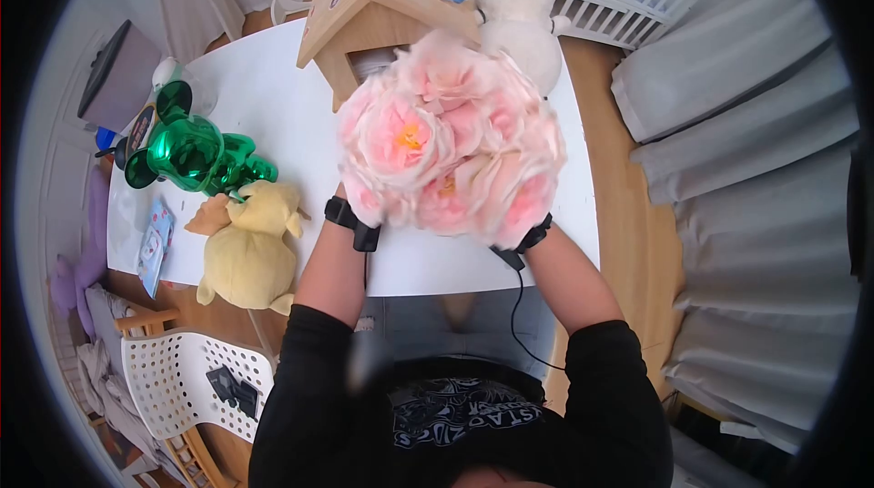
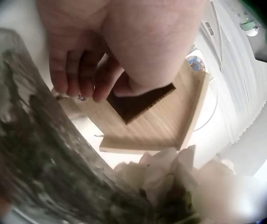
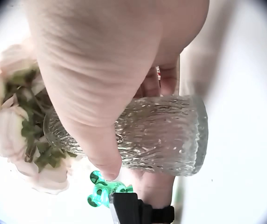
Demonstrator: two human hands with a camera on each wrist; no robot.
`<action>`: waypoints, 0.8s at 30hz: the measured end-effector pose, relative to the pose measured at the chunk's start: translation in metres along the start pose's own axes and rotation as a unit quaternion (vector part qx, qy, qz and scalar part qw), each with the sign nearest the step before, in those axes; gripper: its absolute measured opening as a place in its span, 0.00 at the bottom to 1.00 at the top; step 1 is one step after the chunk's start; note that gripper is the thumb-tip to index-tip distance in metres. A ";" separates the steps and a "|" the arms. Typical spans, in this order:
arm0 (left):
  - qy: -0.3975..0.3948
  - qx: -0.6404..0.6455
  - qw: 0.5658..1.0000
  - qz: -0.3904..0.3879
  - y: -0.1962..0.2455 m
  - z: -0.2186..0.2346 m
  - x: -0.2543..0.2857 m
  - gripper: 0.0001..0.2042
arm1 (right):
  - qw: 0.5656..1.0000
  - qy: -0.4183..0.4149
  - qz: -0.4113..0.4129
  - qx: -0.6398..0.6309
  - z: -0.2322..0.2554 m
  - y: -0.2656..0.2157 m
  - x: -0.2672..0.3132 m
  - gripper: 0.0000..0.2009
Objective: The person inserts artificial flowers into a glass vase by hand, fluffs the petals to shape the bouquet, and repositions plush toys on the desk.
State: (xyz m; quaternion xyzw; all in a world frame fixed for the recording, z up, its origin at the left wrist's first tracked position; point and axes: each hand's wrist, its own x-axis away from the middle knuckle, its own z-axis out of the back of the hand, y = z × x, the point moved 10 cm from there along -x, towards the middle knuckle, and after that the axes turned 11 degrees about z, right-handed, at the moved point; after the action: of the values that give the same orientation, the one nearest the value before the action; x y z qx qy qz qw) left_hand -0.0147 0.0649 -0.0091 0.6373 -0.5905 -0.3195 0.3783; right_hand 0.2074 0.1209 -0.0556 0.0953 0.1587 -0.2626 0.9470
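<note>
A bouquet of pink artificial-looking flowers (image 1: 446, 147) fills the middle of the head view and hides both hands there. Its stems stand in a clear ribbed glass vase (image 3: 166, 135), around which my right hand (image 3: 101, 79) is wrapped, thumb on the near side. My left hand (image 2: 96, 56) is beside the vase in the left wrist view, its fingers loosely bent with nothing in them. Behind that hand lies the wooden toy house (image 1: 350, 28) with its dark opening.
On the white table (image 1: 273, 78) to the left are a shiny green bear-shaped figure (image 1: 187, 151), a yellow plush toy (image 1: 250, 256) and a blue packet (image 1: 157, 247). A white plush toy (image 1: 519, 19) stands behind the flowers. A cable (image 1: 514, 315) hangs from the right wrist.
</note>
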 end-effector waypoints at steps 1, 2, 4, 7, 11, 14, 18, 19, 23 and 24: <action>-0.001 -0.006 1.000 0.004 0.003 0.006 -0.011 0.17 | 1.000 -0.001 -0.001 -0.006 0.001 0.003 0.004 0.28; -0.002 -0.011 1.000 0.009 0.002 0.010 -0.008 0.17 | 1.000 -0.002 -0.002 -0.013 -0.007 0.010 -0.012 0.28; -0.004 -0.023 1.000 0.018 -0.001 0.016 -0.007 0.18 | 1.000 -0.002 -0.004 -0.026 -0.007 0.015 -0.005 0.28; -0.008 -0.038 0.999 0.030 -0.008 0.022 -0.007 0.18 | 0.999 -0.005 -0.006 -0.043 -0.013 0.022 -0.004 0.28; -0.012 -0.061 0.997 0.044 -0.017 0.026 -0.009 0.19 | 0.998 -0.005 -0.007 -0.067 -0.019 0.020 -0.006 0.28; -0.013 -0.081 0.995 0.052 -0.018 0.032 -0.001 0.19 | 0.996 -0.002 -0.006 -0.088 -0.019 0.015 0.002 0.28; -0.014 -0.103 0.993 0.063 -0.030 0.030 -0.001 0.20 | 0.994 -0.001 -0.003 -0.112 -0.021 0.006 0.007 0.28; -0.014 -0.107 0.992 0.066 -0.032 0.031 -0.001 0.20 | 0.993 -0.002 -0.002 -0.119 -0.029 0.004 -0.012 0.28; -0.015 -0.130 0.988 0.078 -0.041 0.031 0.015 0.21 | 0.990 -0.002 0.000 -0.144 -0.030 0.009 -0.009 0.28; -0.017 -0.136 0.987 0.081 -0.041 0.033 0.006 0.21 | 0.989 -0.001 -0.001 -0.150 -0.028 0.010 -0.005 0.28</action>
State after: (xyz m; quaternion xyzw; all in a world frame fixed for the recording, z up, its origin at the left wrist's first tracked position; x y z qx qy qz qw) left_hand -0.0212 0.0557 -0.0611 0.5246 -0.5975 -0.3761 0.4758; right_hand 0.2021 0.1392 -0.0793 -0.0479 0.1957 -0.2372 0.9503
